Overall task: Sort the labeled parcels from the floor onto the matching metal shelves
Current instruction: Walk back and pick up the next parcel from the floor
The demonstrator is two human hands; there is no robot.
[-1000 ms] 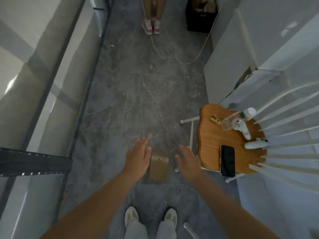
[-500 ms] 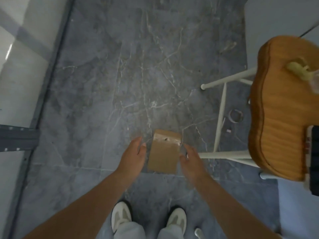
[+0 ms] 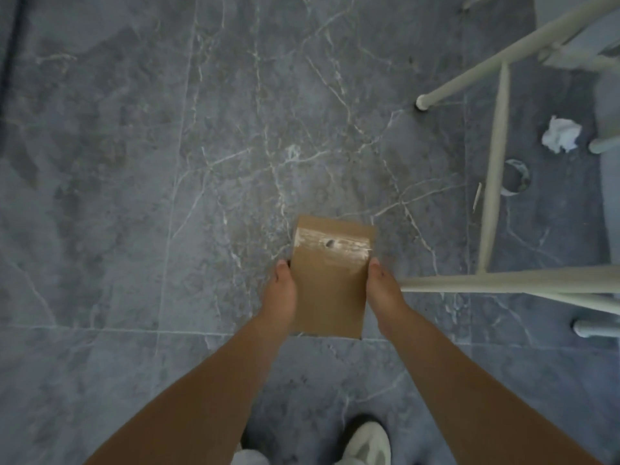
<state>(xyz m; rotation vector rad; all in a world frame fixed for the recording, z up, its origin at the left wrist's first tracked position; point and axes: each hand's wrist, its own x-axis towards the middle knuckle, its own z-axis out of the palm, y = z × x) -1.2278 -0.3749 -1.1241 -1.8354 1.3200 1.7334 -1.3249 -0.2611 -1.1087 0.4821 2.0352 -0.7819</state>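
Two-sided clasp on brown cardboard parcel point(image 3: 330, 280), long axis pointing away: left hand point(image 3: 278, 293), right hand point(image 3: 384, 292) equally near, thumbs pinching long edges, fingers hidden.

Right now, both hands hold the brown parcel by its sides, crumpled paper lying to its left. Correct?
No. The head view shows the crumpled paper to the right of the parcel; the left hand and right hand do hold its sides.

Grey, white-veined floor tiles point(image 3: 134, 229) carry a brown parcel point(image 3: 330, 286) at near centre. White chair legs point(image 3: 491, 182) stand at the right, with crumpled paper point(image 3: 561, 134) and a ring point(image 3: 526, 177) just past them.
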